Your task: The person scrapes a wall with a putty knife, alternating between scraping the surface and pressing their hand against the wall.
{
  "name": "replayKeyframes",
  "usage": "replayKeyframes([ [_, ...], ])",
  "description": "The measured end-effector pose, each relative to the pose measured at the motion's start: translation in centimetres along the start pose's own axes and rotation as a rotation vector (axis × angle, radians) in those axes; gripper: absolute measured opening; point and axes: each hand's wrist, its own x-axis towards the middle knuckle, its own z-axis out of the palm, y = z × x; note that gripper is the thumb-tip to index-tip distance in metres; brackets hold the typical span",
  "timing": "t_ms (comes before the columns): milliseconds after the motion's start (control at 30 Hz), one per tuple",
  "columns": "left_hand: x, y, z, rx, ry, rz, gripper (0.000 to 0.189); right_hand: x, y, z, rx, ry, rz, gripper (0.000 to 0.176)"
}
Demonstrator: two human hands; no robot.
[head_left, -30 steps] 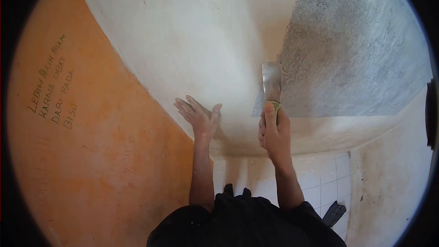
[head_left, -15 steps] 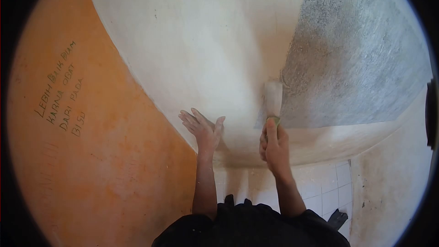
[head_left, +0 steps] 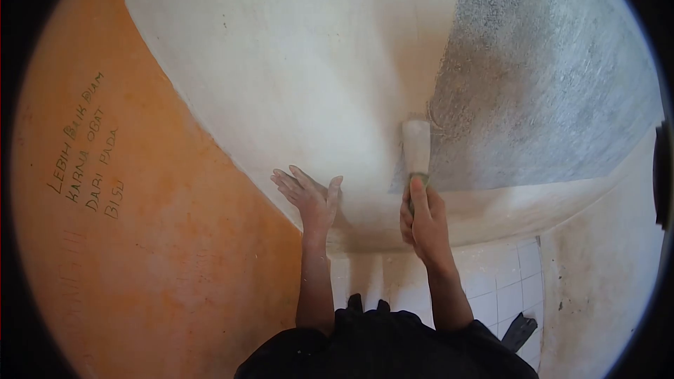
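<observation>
Orange wall (head_left: 140, 253) with pencilled writing (head_left: 84, 144) lies left of the left hand (head_left: 309, 196). That hand rests flat on the white skim coat (head_left: 316, 63), fingers spread, holding nothing. Right hand (head_left: 421, 221) is clamped on the scraper (head_left: 416, 144) handle, blade just above it at the edge of the grey bare plaster (head_left: 540, 77). Judgement: shallow blade angle, even pressure, overlap the edge. Tiled floor (head_left: 505, 288) is below the right hand. Nothing obstructs.
</observation>
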Motion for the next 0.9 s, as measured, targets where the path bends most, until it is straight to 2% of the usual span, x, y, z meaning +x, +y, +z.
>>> replayKeyframes([
  [133, 0.0, 0.1, -0.1, 0.017, -0.003, 0.005, 0.111, -0.1, 0.5, 0.1, 0.008, 0.034, -0.060, 0.038],
  [267, 0.2, 0.3, -0.1, -0.007, 0.000, -0.009, 0.110, 0.0, 0.3, -0.5, -0.039, 0.044, 0.033, 0.038],
  [333, 0.1, 0.2, -0.3, 0.001, -0.010, -0.002, 0.110, 0.6, -2.6, 0.4, 0.011, 0.031, -0.132, 0.038],
  [433, -0.2, 0.1, -0.5, 0.009, 0.014, 0.047, 0.109, -0.2, -2.2, 0.4, 0.015, 0.034, -0.064, 0.038],
  [533, 0.3, 0.2, -0.1, -0.008, 0.011, -0.001, 0.109, -0.2, 2.1, -0.2, -0.027, 0.008, -0.030, 0.038],
  [667, 0.0, 0.3, -0.7, 0.000, -0.036, -0.012, 0.109, -1.1, -1.3, 1.1, 0.056, 0.013, -0.025, 0.038],
  [767, -0.5, 0.4, -0.7, -0.008, -0.055, -0.038, 0.109, -0.9, 1.9, -1.0, 0.029, 0.036, -0.003, 0.038],
  [900, 0.0, 0.6, -0.6, -0.022, -0.043, -0.043, 0.109, 0.1, -2.2, 0.2, -0.013, 0.021, -0.036, 0.039],
])
